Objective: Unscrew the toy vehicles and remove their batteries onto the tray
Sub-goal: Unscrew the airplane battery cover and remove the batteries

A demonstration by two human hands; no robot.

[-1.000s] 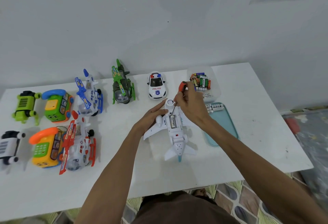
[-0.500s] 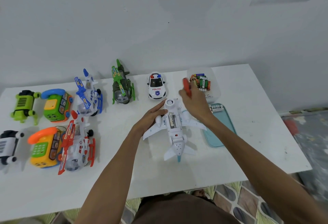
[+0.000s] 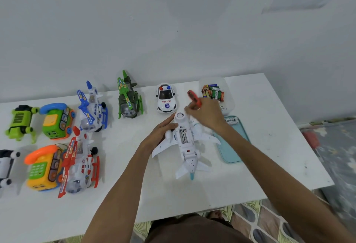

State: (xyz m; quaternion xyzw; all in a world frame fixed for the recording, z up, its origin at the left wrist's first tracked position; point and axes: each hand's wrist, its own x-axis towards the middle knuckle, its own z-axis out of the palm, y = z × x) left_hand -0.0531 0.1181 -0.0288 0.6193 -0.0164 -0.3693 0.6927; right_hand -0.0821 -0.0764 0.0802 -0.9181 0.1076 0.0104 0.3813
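A white toy airplane [image 3: 187, 152] lies belly-up at the table's middle, its battery compartment open with a battery [image 3: 184, 137] showing inside. My left hand [image 3: 160, 132] holds its left side near the nose. My right hand [image 3: 207, 114] hovers just beyond the plane's nose and grips a red-handled screwdriver [image 3: 194, 98], handle pointing away from me. The teal tray [image 3: 230, 142] lies right of the plane, partly under my right forearm, with batteries [image 3: 232, 120] at its far end.
A clear box of several batteries [image 3: 213, 93] stands behind the tray. A police car [image 3: 166, 98], green helicopter [image 3: 128, 98], blue helicopter [image 3: 92, 108], red helicopter [image 3: 80, 163], two toy phones [image 3: 55, 121] and a green robot toy [image 3: 21, 121] fill the left half. Table edge runs close at front.
My right hand lifted the screwdriver out of the plane's battery compartment and moved it away toward the back of the table. My left hand stayed on the plane.
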